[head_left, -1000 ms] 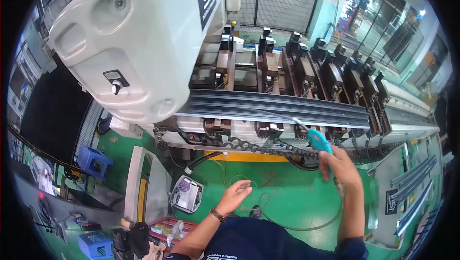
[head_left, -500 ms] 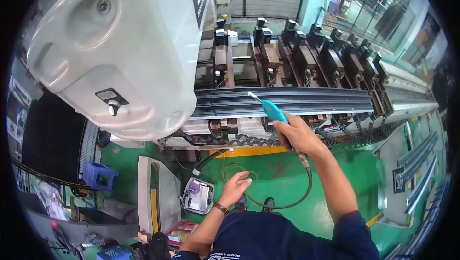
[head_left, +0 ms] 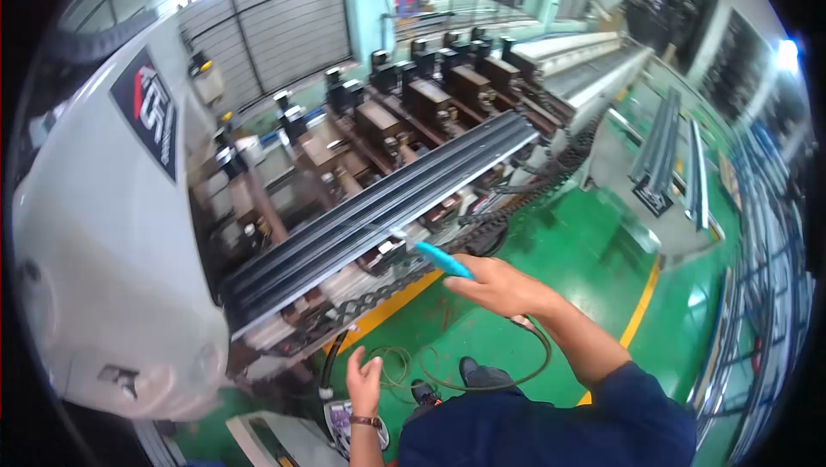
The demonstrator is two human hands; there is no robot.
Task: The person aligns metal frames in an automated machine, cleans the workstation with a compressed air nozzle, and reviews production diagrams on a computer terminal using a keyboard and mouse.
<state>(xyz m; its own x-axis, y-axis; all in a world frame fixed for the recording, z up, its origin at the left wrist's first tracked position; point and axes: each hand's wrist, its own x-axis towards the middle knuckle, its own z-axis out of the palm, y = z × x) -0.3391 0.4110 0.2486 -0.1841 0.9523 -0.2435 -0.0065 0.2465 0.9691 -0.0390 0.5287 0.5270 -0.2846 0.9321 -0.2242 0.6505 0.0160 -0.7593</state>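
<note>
From my head camera, my right hand (head_left: pixel 503 286) is closed around the blue air gun (head_left: pixel 443 261), nozzle at the near edge of the long dark profile (head_left: pixel 379 209) about midway, so I judge much of its length undone, while my left hand (head_left: pixel 366 381) hangs open and empty near the hose (head_left: pixel 516 362).

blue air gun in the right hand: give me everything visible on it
The air gun has a bright blue, plastic-looking body with a thin, pale metal nozzle at its front. The right hand wraps its rear, hiding grip and trigger. It lies roughly level, nozzle aimed at the near edge of the long dark ribbed profile on the machine; whether the tip touches cannot be told. A dark hose leaves below the hand and loops down over the green floor.
</note>
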